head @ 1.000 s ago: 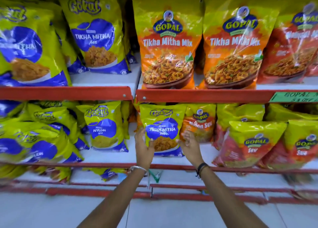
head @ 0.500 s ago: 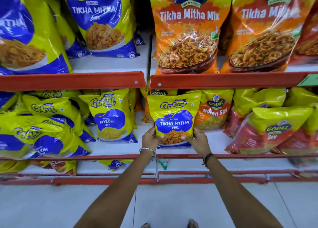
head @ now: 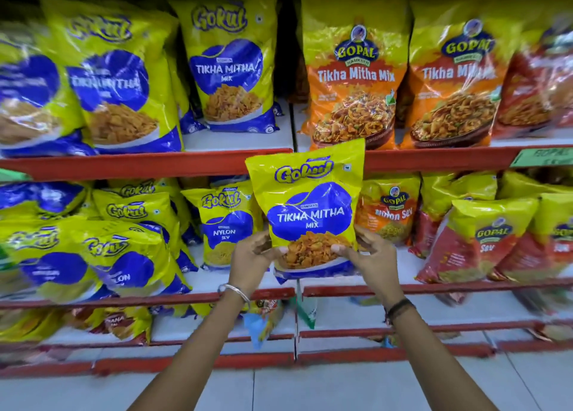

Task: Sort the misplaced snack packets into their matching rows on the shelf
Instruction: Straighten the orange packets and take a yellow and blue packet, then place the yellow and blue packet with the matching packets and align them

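Two hands hold one small yellow-and-blue mix packet [head: 310,215] upright in front of the shelves; the left hand [head: 252,260] closes its fingers round the lower left corner, the right hand [head: 369,257] pinches the lower right edge with the thumb on the front. The packet hangs clear of the middle shelf [head: 465,288], its top overlapping the red lip of the upper shelf [head: 145,162], so I judge the step to be carrying a misplaced packet away from the orange brand's side.

The matching row looks to be the large yellow mix bags [head: 231,66] up on the left; the next move likely calls for lifting up and left, clearing that red lip before setting down. Open room is tight there: the bags stand close together, with a bare strip of white shelf just beside the rightmost one, next to the orange mix bags [head: 353,69]. The yellow sev packets [head: 228,224] sit just left of the left hand, and the orange sev packet [head: 390,212] sits close behind the right; a wide swing could knock either.
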`<action>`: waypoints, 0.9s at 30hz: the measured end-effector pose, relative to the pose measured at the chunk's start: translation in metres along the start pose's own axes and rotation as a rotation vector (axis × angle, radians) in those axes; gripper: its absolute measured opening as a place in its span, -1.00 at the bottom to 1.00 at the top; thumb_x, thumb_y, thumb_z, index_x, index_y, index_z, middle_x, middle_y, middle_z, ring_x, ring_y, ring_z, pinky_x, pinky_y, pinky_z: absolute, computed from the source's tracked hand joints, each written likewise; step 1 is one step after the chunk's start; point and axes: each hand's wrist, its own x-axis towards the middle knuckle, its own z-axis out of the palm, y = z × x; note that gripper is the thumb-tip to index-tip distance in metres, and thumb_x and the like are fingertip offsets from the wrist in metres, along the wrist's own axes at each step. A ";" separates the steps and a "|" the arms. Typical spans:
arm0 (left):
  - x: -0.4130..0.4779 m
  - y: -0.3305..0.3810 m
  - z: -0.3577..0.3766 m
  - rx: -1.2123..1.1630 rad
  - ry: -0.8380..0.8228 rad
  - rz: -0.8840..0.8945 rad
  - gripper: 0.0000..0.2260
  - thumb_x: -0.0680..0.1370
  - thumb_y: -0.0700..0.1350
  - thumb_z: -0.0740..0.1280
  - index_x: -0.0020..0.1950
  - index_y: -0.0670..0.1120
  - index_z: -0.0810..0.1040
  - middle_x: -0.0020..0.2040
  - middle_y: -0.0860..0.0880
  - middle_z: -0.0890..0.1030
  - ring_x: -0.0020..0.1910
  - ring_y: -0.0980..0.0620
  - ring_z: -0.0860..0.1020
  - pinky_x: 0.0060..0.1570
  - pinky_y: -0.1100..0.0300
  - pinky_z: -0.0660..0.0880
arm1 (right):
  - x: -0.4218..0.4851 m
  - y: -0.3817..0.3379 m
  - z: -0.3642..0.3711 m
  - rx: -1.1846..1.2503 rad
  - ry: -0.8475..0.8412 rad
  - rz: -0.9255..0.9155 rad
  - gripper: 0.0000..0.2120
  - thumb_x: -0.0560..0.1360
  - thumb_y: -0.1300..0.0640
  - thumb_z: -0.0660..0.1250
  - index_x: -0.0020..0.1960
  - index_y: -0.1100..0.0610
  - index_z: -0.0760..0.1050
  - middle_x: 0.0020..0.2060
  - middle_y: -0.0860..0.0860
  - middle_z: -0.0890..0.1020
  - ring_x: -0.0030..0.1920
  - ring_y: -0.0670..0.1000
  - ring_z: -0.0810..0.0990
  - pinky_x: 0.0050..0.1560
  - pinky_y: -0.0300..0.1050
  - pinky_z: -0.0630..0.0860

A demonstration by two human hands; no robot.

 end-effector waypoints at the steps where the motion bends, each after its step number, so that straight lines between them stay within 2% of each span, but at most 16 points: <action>1: 0.002 0.010 -0.007 0.001 -0.015 0.020 -0.71 0.37 -0.36 0.45 -0.11 0.02 0.64 -0.25 0.24 0.69 -0.22 0.29 0.61 -0.19 0.40 0.50 | 0.003 -0.009 0.003 0.008 0.007 -0.027 -0.60 0.26 0.04 0.56 0.08 -0.09 0.60 -0.09 -0.30 0.70 0.01 -0.23 0.65 -0.03 -0.38 0.53; 3: 0.004 0.031 -0.021 0.005 -0.018 0.066 -0.75 0.36 -0.36 0.46 -0.16 0.00 0.63 -0.31 0.24 0.68 -0.29 0.32 0.57 -0.24 0.43 0.47 | 0.009 -0.025 0.011 0.023 0.027 -0.083 -0.54 0.24 0.01 0.55 0.12 0.04 0.62 -0.02 -0.12 0.71 0.02 -0.15 0.67 0.01 -0.25 0.56; 5: 0.010 0.045 -0.030 -0.008 -0.001 0.084 -0.74 0.35 -0.36 0.46 -0.14 0.00 0.65 -0.27 0.20 0.70 -0.25 0.26 0.60 -0.21 0.37 0.52 | 0.017 -0.038 0.018 0.039 0.030 -0.101 -0.47 0.21 -0.03 0.55 0.14 0.12 0.61 -0.01 -0.02 0.72 0.02 -0.08 0.68 0.03 -0.17 0.58; 9: 0.013 0.063 -0.041 -0.058 0.082 0.098 -0.74 0.33 -0.38 0.48 -0.03 -0.14 0.66 -0.10 -0.01 0.71 -0.15 0.17 0.64 -0.12 0.27 0.58 | 0.024 -0.059 0.031 0.099 0.007 -0.121 -0.63 0.22 0.02 0.57 0.01 -0.02 0.66 -0.08 -0.14 0.73 -0.03 -0.12 0.68 -0.05 -0.30 0.56; 12: 0.012 0.068 -0.046 -0.048 0.094 0.103 -0.74 0.34 -0.35 0.48 0.00 -0.20 0.65 -0.02 -0.14 0.70 -0.09 0.13 0.65 -0.07 0.21 0.59 | 0.025 -0.065 0.036 0.088 0.002 -0.129 -0.67 0.24 0.04 0.57 -0.01 -0.08 0.66 -0.08 -0.19 0.73 -0.02 -0.11 0.69 -0.08 -0.34 0.55; 15: 0.011 0.072 -0.049 -0.038 0.114 0.092 -0.74 0.33 -0.33 0.50 -0.01 -0.15 0.66 -0.04 -0.10 0.71 -0.08 0.13 0.66 -0.02 0.11 0.59 | 0.025 -0.068 0.038 0.074 0.002 -0.128 -0.70 0.25 0.04 0.57 -0.03 -0.13 0.66 -0.10 -0.21 0.73 -0.04 -0.12 0.69 -0.09 -0.34 0.55; 19: 0.017 0.083 -0.055 -0.028 0.152 0.115 -0.73 0.30 -0.29 0.52 -0.06 -0.04 0.68 -0.10 -0.02 0.72 -0.10 0.08 0.68 -0.05 0.10 0.58 | 0.034 -0.079 0.041 0.062 -0.014 -0.160 -0.66 0.27 0.02 0.55 0.03 -0.03 0.66 -0.08 -0.13 0.74 -0.02 -0.07 0.70 -0.02 -0.20 0.60; 24: 0.043 0.123 -0.069 -0.047 0.195 0.258 -0.68 0.29 -0.33 0.51 -0.08 0.01 0.63 -0.15 0.08 0.71 -0.16 0.15 0.66 -0.14 0.29 0.58 | 0.069 -0.116 0.051 0.111 -0.016 -0.265 -0.56 0.31 0.04 0.53 0.16 0.09 0.60 0.06 -0.01 0.71 0.10 -0.02 0.66 0.10 -0.10 0.59; 27: 0.069 0.150 -0.081 0.019 0.266 0.372 -0.66 0.30 -0.35 0.50 -0.10 0.03 0.55 -0.15 0.06 0.68 -0.21 0.25 0.63 -0.18 0.38 0.54 | 0.102 -0.140 0.067 0.166 0.007 -0.319 -0.51 0.34 0.16 0.52 0.24 0.20 0.53 0.14 0.09 0.66 0.17 0.04 0.63 0.18 0.01 0.55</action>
